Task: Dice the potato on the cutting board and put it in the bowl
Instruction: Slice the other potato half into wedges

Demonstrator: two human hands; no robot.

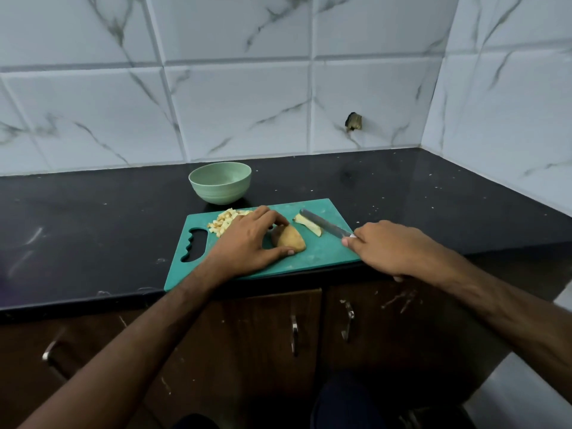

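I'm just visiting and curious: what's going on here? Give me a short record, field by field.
surface: green cutting board on a black counter
left hand: grips a potato chunk
right hand: holds a knife, blade lying by a potato slice
diced potato: piled at the board's far left, beside the left hand
bowl: pale green, behind the board, looks empty
stage: dicing underway, no dice moved to the bowl yet

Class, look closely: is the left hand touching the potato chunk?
Touching. The head view shows the left hand with fingers and thumb curled against the potato chunk.
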